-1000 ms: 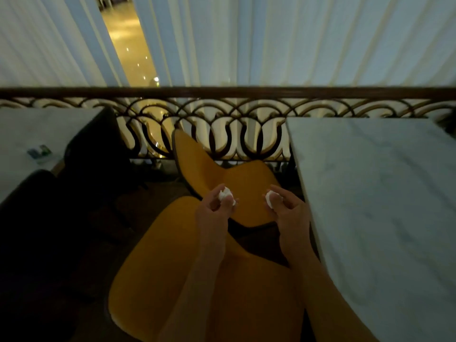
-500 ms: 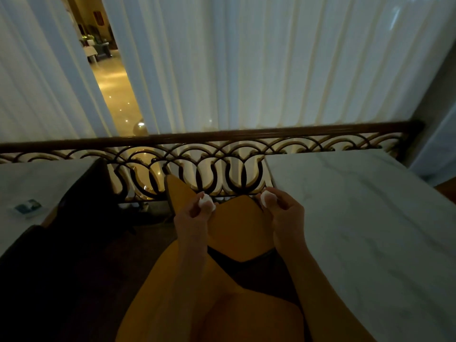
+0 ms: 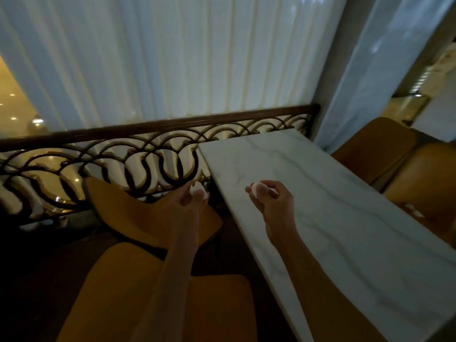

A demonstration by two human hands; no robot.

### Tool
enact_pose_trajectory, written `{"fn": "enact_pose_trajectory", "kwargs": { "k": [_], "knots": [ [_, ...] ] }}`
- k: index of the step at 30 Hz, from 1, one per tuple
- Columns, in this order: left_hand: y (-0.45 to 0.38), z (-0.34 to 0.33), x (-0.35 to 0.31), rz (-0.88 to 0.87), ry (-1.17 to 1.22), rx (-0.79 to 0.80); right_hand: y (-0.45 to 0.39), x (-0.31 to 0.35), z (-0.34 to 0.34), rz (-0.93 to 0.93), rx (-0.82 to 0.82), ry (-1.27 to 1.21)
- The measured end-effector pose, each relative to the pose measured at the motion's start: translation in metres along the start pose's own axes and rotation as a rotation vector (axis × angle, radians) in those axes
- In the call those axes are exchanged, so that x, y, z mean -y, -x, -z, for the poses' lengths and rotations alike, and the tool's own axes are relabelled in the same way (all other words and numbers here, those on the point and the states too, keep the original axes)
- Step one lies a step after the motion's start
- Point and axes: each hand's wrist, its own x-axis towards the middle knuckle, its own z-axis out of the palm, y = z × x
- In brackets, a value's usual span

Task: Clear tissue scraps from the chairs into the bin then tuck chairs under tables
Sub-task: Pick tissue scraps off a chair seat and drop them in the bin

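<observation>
My left hand (image 3: 183,203) pinches a small white tissue scrap (image 3: 196,190) above the far yellow chair (image 3: 128,211). My right hand (image 3: 271,201) holds a second white tissue scrap (image 3: 256,188) over the left edge of the white marble table (image 3: 345,218). A nearer yellow chair (image 3: 118,292) stands below my arms, pulled out from the table. Across the table are two more yellow chairs (image 3: 424,174); a white scrap (image 3: 414,211) lies on the seat of the nearer one. No bin is in view.
A dark curled-iron railing (image 3: 123,154) with a wooden top rail runs behind the chairs and table. White curtains (image 3: 172,58) hang beyond it. The floor at lower left is dark.
The view has swung right: the left table has gone out of sight and the chairs across the table have come in. Both hands moved right, still holding their scraps; my right hand is now over the table.
</observation>
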Motion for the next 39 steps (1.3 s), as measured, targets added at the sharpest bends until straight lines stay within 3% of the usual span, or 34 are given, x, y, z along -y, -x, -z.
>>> {"fn": "enact_pose_trajectory", "kwargs": {
  "k": [10,25,39],
  "knots": [
    [0.099,-0.151,0.061,0.135,-0.008,0.275,0.027,0.053,0.186,0.055,-0.297,-0.046],
    [0.396,-0.379,0.173,0.207,-0.168,0.651,0.154,0.146,0.546,0.168,-0.686,-0.067],
    [0.53,-0.5,0.25,0.314,-0.279,0.893,0.211,0.159,0.726,0.228,-0.99,-0.131]
  ]
}}
